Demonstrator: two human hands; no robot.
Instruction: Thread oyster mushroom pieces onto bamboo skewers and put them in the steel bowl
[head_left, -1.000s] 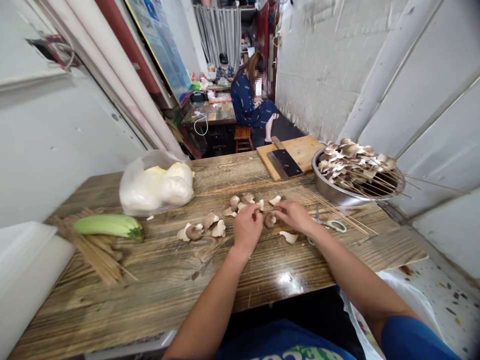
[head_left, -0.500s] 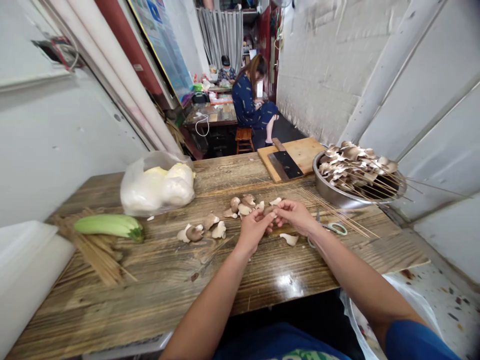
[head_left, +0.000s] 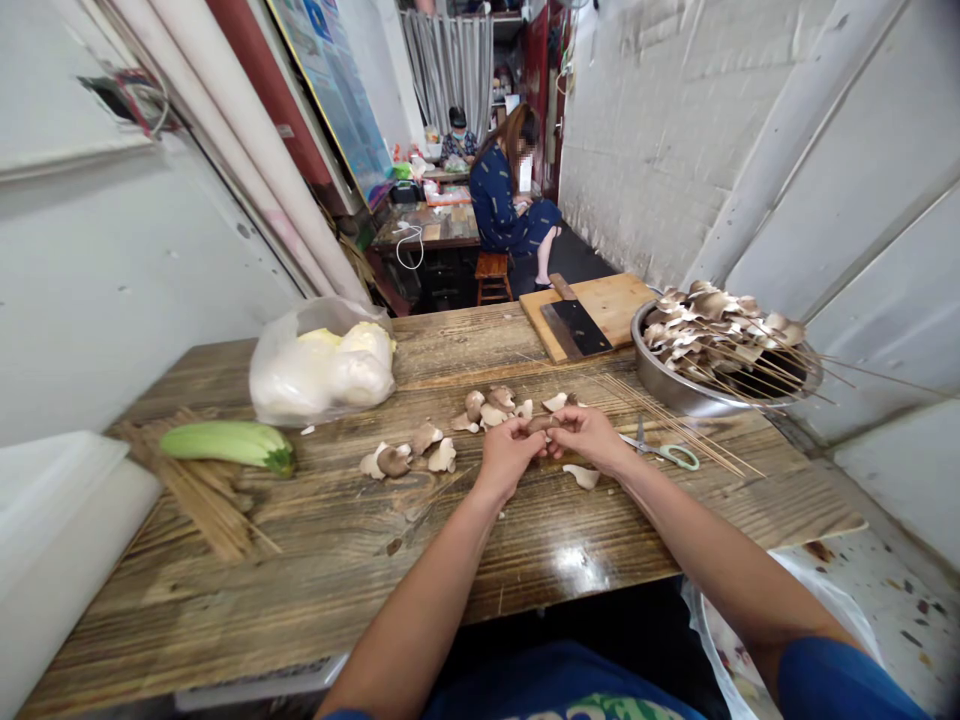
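My left hand (head_left: 510, 455) and my right hand (head_left: 589, 437) meet over the wooden table, both closed on one brown oyster mushroom (head_left: 543, 424). Fingers cover part of it. Just beyond them lie several loose mushroom pieces (head_left: 495, 402), brown on top and pale beneath. A second cluster of mushrooms (head_left: 394, 460) rests to the left. One pale mushroom piece (head_left: 581, 476) is on the table below my right hand. Green-handled scissors (head_left: 677, 456) lie right of my right wrist, beside several thin bamboo skewers (head_left: 675, 425).
A metal basin (head_left: 660, 375) heaped with skewered mushrooms stands at the right. Behind is a cleaver (head_left: 576, 328) on a cutting board (head_left: 619, 300). At left are a plastic bag (head_left: 322, 365), a green gourd (head_left: 225, 444) and bundled skewers (head_left: 202, 505). Two people sit farther back.
My hands, apart a second ago, have come together. My right hand has lifted a brown mushroom off the table, and both hands now grip it. The view has shifted slightly.
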